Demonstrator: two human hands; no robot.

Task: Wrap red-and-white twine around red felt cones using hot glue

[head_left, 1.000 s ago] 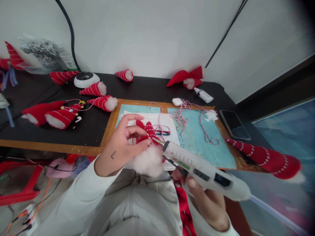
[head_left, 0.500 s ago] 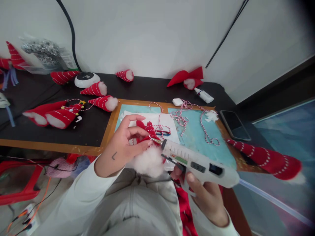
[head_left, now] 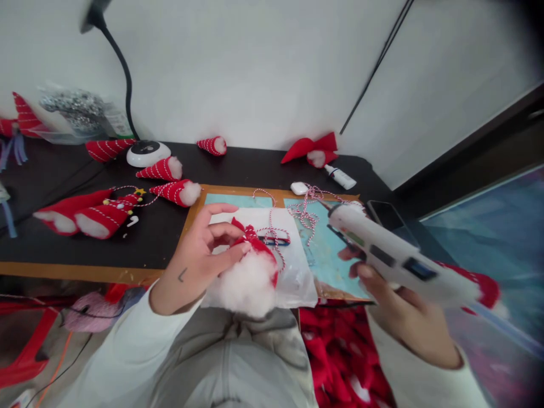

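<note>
My left hand (head_left: 199, 258) pinches a small red felt cone (head_left: 255, 241) with white stuffing (head_left: 249, 286) puffing out of its near end. It lies on a white plastic sheet (head_left: 295, 277) at the table's front edge. Red-and-white twine (head_left: 278, 243) loops beside the cone, across a dark-rimmed oblong object I cannot make out well. Over to the right, my right hand (head_left: 399, 303) is wrapped round the handle of a white hot glue gun (head_left: 386, 249), whose nozzle points up and left, apart from the cone. A clear glue stick sticks out of its back.
Several stuffed red cones (head_left: 100, 218) lie on the black table to the left, near a white lamp base (head_left: 148, 153). Tangled twine (head_left: 306, 212), a white bottle (head_left: 340, 177) and a phone (head_left: 389, 218) are on the right. Red felt pieces (head_left: 340, 357) fill the space below the table edge.
My right hand has drawn the glue gun away from the cone, to the right and slightly up. The left hand still pinches the cone. The view has tilted up a little.
</note>
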